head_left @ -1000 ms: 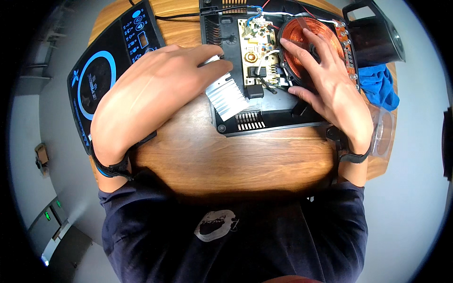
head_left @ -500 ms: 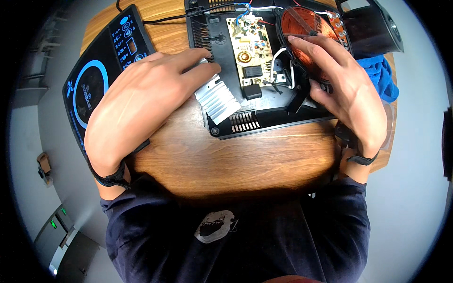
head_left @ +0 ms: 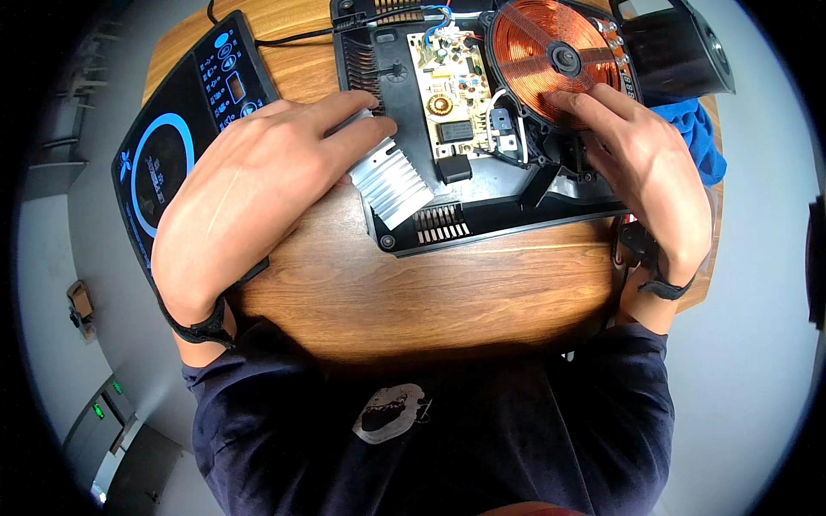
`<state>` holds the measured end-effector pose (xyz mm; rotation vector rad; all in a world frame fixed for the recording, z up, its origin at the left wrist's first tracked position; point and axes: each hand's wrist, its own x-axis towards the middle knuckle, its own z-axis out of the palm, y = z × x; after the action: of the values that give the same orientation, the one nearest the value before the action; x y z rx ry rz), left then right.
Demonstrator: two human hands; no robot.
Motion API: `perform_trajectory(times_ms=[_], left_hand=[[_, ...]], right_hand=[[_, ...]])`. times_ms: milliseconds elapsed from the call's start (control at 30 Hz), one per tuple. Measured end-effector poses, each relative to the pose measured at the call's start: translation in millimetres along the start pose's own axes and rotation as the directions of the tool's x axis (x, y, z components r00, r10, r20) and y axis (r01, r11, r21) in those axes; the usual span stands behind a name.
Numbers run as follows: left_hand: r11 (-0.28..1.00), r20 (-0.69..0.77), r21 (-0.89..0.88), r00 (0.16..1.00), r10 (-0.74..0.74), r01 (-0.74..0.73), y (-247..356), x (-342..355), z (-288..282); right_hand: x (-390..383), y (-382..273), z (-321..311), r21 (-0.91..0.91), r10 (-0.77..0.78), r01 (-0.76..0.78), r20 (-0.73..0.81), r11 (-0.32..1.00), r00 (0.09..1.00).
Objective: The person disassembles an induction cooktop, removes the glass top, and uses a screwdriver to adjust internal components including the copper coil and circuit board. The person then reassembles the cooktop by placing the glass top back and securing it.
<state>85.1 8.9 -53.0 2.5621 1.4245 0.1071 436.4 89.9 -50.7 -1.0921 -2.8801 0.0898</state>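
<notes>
My left hand (head_left: 267, 172) grips a silver finned heat sink (head_left: 391, 185) between thumb and fingers. The heat sink slants over the near left corner of an opened black induction cooker housing (head_left: 508, 225). Inside the housing lies a pale circuit board (head_left: 454, 90) with a small ring-shaped inductor and other parts. My right hand (head_left: 650, 163) is closed at the near edge of a round copper coil (head_left: 551, 52), fingertips on the windings and thumb mostly hidden. White wires (head_left: 495, 107) loop between the board and the coil.
The black cover panel (head_left: 163, 163) with blue markings lies at the left of the wooden table (head_left: 430, 297). A black cable (head_left: 297, 37) runs behind it. A dark pot-like container (head_left: 675, 52) and a blue cloth (head_left: 699, 138) are at the right.
The coil has shifted up and left and shows more of its face. My right fingers have moved from its top to its near edge. The housing has slid slightly left.
</notes>
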Motion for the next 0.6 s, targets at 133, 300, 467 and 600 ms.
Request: perform_trajectory(times_ms=[133, 300, 467, 600], left_hand=[[1.000, -0.009, 0.004, 1.000, 0.013, -0.013, -0.3, 0.0, -1.7], [0.999, -0.033, 0.030, 0.998, 0.046, -0.045, -0.8, 1.6, -1.6], [0.998, -0.050, 0.042, 0.998, 0.048, -0.046, 0.1, -0.7, 2.8], [0.998, -0.048, 0.034, 0.997, 0.056, -0.055, -1.2, 0.6, 4.0]], right_hand=[[0.2, -0.2, 0.3, 0.026, 0.010, -0.011, 0.016, 1.000, 1.000], [-2.0, 0.7, -0.8, 0.021, 0.027, -0.028, 0.027, 0.999, 0.999], [-0.1, 4.4, 8.5, 0.034, -0.003, 0.004, -0.012, 0.999, 1.000], [-0.5, 3.7, 7.4, 0.041, 0.000, 0.001, -0.015, 0.999, 1.000]])
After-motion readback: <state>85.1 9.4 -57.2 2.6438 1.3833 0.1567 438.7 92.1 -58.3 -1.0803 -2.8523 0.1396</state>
